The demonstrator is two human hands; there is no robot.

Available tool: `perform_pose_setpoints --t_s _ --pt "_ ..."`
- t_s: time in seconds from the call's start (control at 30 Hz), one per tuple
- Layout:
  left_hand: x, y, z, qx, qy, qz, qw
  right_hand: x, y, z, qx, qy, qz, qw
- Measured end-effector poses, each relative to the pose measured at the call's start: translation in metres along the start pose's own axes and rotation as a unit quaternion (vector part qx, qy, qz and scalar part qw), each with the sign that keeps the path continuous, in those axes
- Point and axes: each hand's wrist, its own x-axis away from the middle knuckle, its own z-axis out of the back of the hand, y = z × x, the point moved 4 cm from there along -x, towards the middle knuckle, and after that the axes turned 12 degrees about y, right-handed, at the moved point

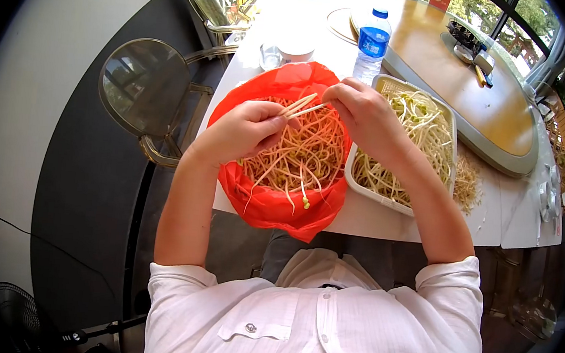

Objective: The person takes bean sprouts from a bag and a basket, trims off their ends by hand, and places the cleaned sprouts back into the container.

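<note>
My left hand (254, 128) is closed on a few bean sprouts (300, 104), held above a red plastic bag (235, 97). Loose bean sprouts (297, 158) fill the opened bag, and some hang over its near side. Fingertips of my right hand (362, 111) pinch the far end of one of the held sprouts. Below and right of that hand stands a white plastic basket (381, 196) heaped with more bean sprouts (428, 125). My right forearm crosses over part of the basket.
A water bottle (372, 44) with a blue label stands behind the basket. Thin brown scraps (468, 186) lie right of the basket on the white table (486, 228). A large round turntable (441, 49) takes up the back right. Chairs (144, 87) stand at the left.
</note>
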Motion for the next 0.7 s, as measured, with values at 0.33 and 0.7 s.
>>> perform_pose_setpoints --t_s 0.33,0.7 --pt "0.003 0.003 -0.007 0.031 0.016 -0.018 0.999 0.007 0.037 0.100 -0.094 0.253 -0.260 0.927" --pt "0.020 -0.044 0.001 0.050 0.092 0.020 0.994 0.170 0.137 0.207 0.430 0.040 -0.313 0.846"
